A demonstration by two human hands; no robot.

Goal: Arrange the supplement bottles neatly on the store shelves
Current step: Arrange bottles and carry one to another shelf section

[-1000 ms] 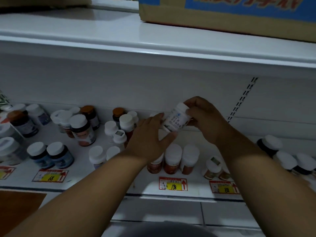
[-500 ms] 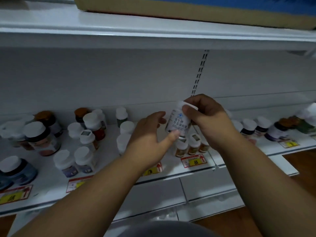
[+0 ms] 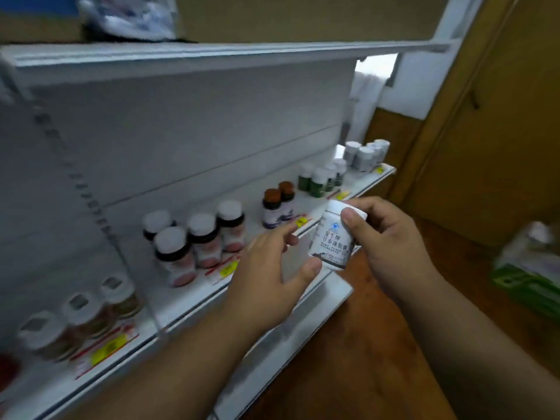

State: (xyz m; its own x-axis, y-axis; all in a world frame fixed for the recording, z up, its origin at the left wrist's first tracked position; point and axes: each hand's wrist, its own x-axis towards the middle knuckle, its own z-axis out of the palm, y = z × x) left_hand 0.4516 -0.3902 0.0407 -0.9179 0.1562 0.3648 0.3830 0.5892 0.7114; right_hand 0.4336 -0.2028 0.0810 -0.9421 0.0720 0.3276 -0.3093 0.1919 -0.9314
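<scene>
A white supplement bottle (image 3: 331, 241) with a white cap and dark printed label is held in the air in front of the shelf (image 3: 169, 310). My right hand (image 3: 391, 241) grips its top, thumb over the cap. My left hand (image 3: 269, 274) pinches the bottle's lower edge with the thumb, index finger stretched out behind it. On the shelf stand groups of bottles: white-capped dark ones (image 3: 194, 241), two brown-capped ones (image 3: 277, 204), green ones (image 3: 321, 177) and grey-white ones (image 3: 365, 154) at the far right end.
Yellow price tags (image 3: 228, 268) line the shelf's front edge. An upper shelf (image 3: 212, 56) carries a cardboard box and a blurred bag. A wooden floor (image 3: 363, 344) and brown door lie to the right; a green box (image 3: 527, 283) sits at the right edge.
My view has swung right along the shelf, bringing its right end and the door into sight. Both hands kept the bottle and carried it right and lower.
</scene>
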